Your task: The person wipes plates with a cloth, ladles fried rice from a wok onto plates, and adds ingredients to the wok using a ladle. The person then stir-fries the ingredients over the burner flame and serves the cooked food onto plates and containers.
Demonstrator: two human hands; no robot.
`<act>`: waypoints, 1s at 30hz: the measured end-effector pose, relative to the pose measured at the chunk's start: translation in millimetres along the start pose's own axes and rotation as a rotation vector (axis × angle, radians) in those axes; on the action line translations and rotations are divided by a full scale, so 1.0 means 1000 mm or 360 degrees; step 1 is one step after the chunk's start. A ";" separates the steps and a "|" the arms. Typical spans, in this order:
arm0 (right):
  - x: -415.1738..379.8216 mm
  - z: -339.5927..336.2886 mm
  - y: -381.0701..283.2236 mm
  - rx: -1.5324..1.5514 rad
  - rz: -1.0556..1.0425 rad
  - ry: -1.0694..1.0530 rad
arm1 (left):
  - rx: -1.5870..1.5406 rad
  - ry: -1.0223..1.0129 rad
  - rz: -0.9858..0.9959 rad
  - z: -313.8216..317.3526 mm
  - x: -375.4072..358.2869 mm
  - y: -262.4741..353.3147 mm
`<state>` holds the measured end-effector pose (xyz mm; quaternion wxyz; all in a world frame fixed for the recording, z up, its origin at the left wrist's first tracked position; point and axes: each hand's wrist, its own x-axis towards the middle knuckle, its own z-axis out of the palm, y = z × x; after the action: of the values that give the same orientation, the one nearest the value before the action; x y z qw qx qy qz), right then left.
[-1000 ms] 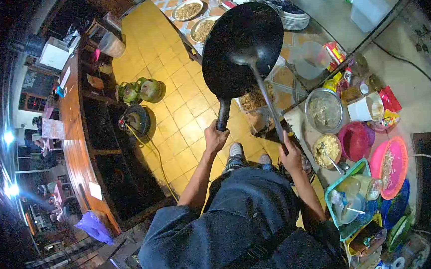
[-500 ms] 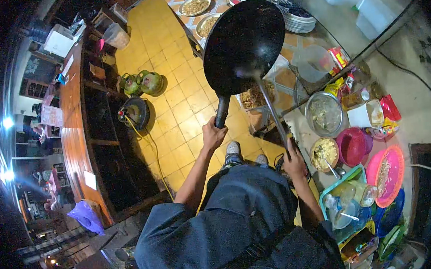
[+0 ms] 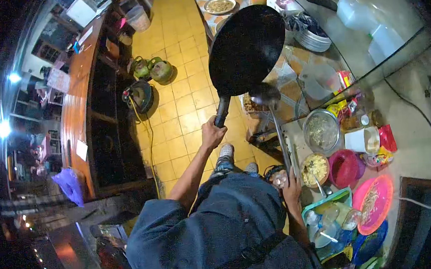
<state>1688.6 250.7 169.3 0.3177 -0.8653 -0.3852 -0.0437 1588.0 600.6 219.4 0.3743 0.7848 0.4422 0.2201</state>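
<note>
My left hand [image 3: 213, 134] is closed around the handle of a black wok [image 3: 247, 50], which is tilted up in front of me over the tiled floor and the table edge. In my right hand [image 3: 292, 191] is the handle end of a long metal ladle [image 3: 278, 130]. Its dark, blurred head is just below the wok's lower right rim, apart from the bowl. Behind the ladle head, a container of brown food [image 3: 253, 103] is partly hidden. The wok's inside looks dark, with no food visible in it.
A plate of noodles [image 3: 219, 5] and stacked plates [image 3: 314, 40] stand on the tiled table. To my right are a metal bowl [image 3: 321, 130], a bowl of yellow food [image 3: 314, 170], a pink colander [image 3: 385, 192] and a green basket [image 3: 347, 194]. Gas cylinders [image 3: 161, 72] stand on the floor.
The ladle has come out of the wok, and my right hand has moved down toward my body. My left hand still holds the wok. The view has turned slightly.
</note>
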 end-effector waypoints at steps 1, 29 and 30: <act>0.006 -0.010 -0.002 -0.0002 -0.0034 -0.0012 | 0.0020 -0.0012 -0.0015 0.000 0.000 -0.005; 0.066 -0.044 -0.078 0.2084 0.1587 -0.0753 | -0.0271 0.0717 -0.1077 -0.189 -0.410 -0.183; 0.066 -0.054 -0.101 0.2171 0.1549 -0.0847 | -0.0365 0.0826 -0.1112 -0.201 -0.431 -0.175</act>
<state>1674.0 311.7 285.3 0.6485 -0.5365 0.0230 0.5395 1139.1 367.0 201.4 0.3875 0.4607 0.7326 0.3177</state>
